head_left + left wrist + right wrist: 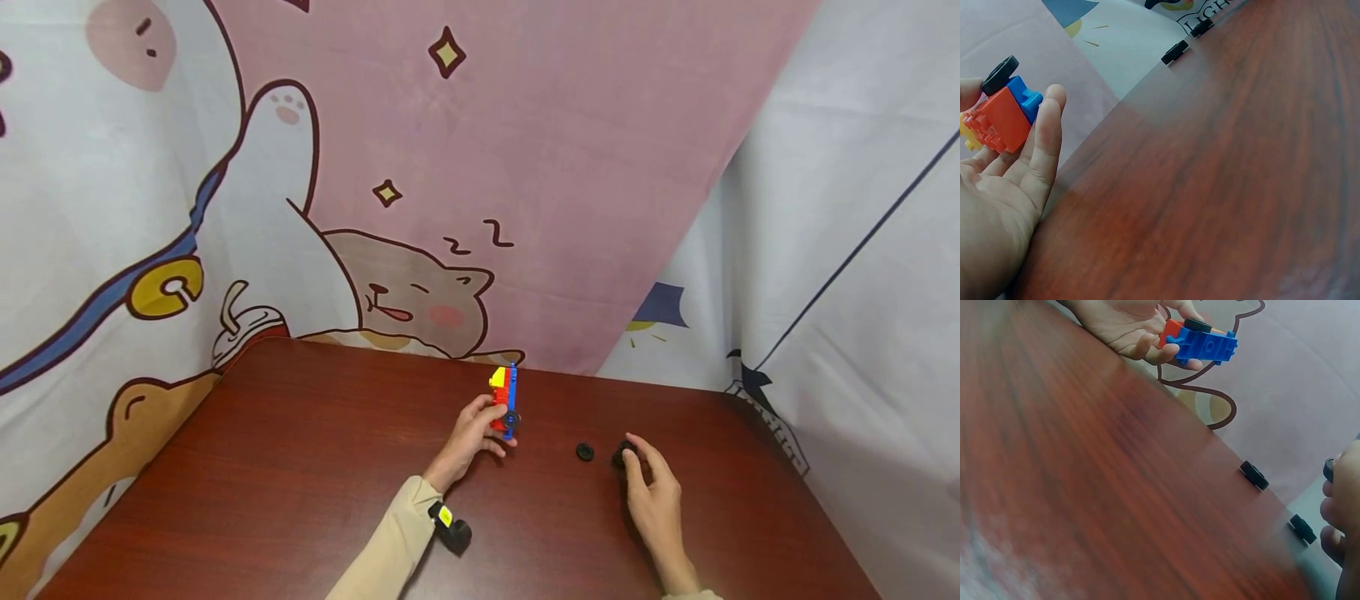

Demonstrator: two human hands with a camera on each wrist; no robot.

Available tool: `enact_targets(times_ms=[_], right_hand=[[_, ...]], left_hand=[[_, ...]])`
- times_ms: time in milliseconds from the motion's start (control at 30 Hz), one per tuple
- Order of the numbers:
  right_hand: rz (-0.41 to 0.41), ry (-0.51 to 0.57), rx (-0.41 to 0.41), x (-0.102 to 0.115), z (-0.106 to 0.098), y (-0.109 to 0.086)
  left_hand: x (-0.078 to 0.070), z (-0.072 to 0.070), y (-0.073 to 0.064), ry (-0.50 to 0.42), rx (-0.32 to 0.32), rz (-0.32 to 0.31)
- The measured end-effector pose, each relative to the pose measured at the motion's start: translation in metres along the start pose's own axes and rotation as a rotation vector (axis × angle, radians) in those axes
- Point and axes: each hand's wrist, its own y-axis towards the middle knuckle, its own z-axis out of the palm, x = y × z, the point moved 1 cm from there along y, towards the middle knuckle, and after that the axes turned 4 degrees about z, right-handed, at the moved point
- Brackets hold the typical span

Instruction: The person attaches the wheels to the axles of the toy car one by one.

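Note:
My left hand (pixel 468 437) holds a toy car (pixel 501 392) of red, yellow and blue building blocks above the table, with the thumb by a black wheel (pixel 1000 75) on its side. The blue base (pixel 1200 347), with studs along it, faces the right wrist camera. My right hand (pixel 656 492) pinches a small black wheel (pixel 1329 469) between thumb and fingertips, mostly hidden by the fingers. Two loose black wheels stand out on the table in both wrist views, one wheel (pixel 1254 475) nearer the car and another wheel (pixel 1302 529) close to the right hand.
The reddish-brown wooden table (pixel 300 467) spreads under both hands. A printed cloth (pixel 562 167) with cartoon animals hangs behind its back edge and round the sides. On the left wrist sits a strapped black camera (pixel 453 533).

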Motion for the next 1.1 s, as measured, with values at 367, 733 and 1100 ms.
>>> enact_targets(times_ms=[367, 733, 1100], right_hand=[[0.077, 0.045, -0.002, 0.003, 0.004, -0.001], [-0.044, 0.122, -0.077, 0.009, 0.016, 0.003], [-0.131, 0.171, -0.103, 0.024, 0.038, 0.008]], left_hand=[[-0.001, -0.002, 0.000, 0.003, 0.004, -0.008], [-0.002, -0.001, 0.000, 0.001, 0.005, -0.007], [-0.002, 0.001, 0.000, -0.003, 0.010, -0.011]])
